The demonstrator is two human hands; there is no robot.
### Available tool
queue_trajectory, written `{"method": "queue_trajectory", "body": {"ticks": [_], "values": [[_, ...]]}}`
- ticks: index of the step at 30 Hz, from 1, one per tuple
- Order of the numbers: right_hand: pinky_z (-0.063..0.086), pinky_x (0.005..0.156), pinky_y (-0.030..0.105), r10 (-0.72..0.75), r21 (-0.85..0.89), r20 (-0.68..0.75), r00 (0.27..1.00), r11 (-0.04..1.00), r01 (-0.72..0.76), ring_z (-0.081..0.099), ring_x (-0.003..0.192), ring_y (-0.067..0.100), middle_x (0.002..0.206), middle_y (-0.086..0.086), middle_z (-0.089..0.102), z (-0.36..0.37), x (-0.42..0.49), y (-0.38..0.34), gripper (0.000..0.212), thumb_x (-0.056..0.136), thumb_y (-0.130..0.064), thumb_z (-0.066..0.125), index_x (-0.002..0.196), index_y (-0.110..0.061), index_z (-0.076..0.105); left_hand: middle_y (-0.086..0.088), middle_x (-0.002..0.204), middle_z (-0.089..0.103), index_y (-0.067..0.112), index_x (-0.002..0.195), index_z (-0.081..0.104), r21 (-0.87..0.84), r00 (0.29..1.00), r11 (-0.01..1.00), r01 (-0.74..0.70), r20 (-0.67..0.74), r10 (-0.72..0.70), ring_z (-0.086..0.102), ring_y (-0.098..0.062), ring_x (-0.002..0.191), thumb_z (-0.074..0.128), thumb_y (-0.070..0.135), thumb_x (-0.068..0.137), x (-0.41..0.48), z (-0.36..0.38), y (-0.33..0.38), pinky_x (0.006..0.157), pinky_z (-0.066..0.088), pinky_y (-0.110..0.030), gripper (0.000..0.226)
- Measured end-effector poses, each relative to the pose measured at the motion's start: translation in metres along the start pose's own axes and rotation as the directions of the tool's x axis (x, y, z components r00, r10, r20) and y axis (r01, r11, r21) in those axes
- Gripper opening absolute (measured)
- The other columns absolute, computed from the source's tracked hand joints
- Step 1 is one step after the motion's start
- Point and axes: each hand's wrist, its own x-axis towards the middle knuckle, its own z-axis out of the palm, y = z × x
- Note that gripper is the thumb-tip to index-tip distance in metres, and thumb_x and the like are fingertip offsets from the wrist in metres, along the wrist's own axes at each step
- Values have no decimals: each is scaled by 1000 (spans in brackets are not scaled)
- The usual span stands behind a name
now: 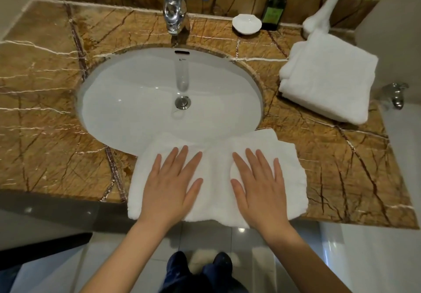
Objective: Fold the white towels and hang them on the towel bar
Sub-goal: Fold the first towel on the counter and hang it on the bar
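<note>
A folded white towel (216, 169) lies on the brown marble counter (45, 110) at its front edge, partly over the rim of the sink (141, 101). My left hand (170, 183) presses flat on the towel's left half, fingers straight and spread. My right hand (259, 185) presses flat on its right half the same way. A second white towel (325, 81), thicker and folded, rests on the counter at the right. Another white towel (328, 8) hangs down at the back right and touches the counter. No towel bar is visible.
A chrome faucet (174, 12) stands behind the sink. A white soap dish (246, 23) and a dark green pump bottle (273, 10) sit at the back. A chrome tap (396, 94) sticks out at the right edge. My feet stand on the tiled floor below.
</note>
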Motion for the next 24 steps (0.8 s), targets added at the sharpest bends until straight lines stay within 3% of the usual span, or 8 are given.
{"method": "queue_trajectory", "body": {"ticks": [2,5,8,10,15,18,20,24], "values": [[7,117,42,-3,77,-20,1000,997,4,27,142,19,150,2,39,-1,1,1,51,98,-45,22,143,-28,40,-10,148,38,21,143,38,-60,997,998,-14,-72,9,33,-27,137,26,48,94,-1,-6,13,115,15,-42,57],[12,117,29,40,372,-85,996,928,-5,30,139,10,146,-4,43,-13,6,7,43,99,-34,30,137,-27,47,-9,130,56,16,128,53,-95,939,951,-293,-213,268,52,-27,115,52,55,81,-7,-16,55,98,34,-39,62],[24,102,6,144,616,-123,982,787,-38,40,124,-1,135,-6,51,-30,17,23,35,98,-12,41,127,-25,56,-1,115,59,13,134,44,15,899,904,-428,-99,427,57,-22,94,64,65,60,-1,-11,88,81,39,-35,92],[31,92,3,178,672,-156,972,740,-27,45,112,-9,124,-5,55,-41,23,33,34,96,-6,43,119,-26,58,-1,107,57,15,137,42,77,905,902,-425,0,426,54,-21,84,68,62,56,8,-8,95,71,43,-34,97],[42,81,7,158,719,-221,962,693,51,53,104,-3,112,-4,58,-67,32,45,26,96,-4,46,109,-14,65,2,79,55,21,90,62,62,919,918,-393,-6,394,49,-20,63,71,30,62,18,-11,103,54,32,-28,31],[42,79,6,155,734,-277,948,670,105,56,103,8,109,-1,61,-79,36,41,25,96,-5,46,107,-13,67,1,79,54,20,87,57,74,928,925,-372,44,370,49,-20,63,71,46,56,11,-10,113,56,33,-30,43],[41,75,4,165,758,-287,943,641,118,56,101,9,108,2,61,-85,37,37,26,96,-1,47,106,-12,68,-1,77,53,18,87,58,133,927,918,-375,84,366,47,-20,60,76,39,49,9,-7,118,54,29,-30,48],[43,71,4,156,787,-294,943,600,146,58,100,12,107,4,62,-91,36,33,25,95,-2,48,103,-13,68,1,78,56,19,81,57,28,933,932,-360,27,359,48,-18,59,62,33,72,12,-11,110,49,31,-28,17]]}}
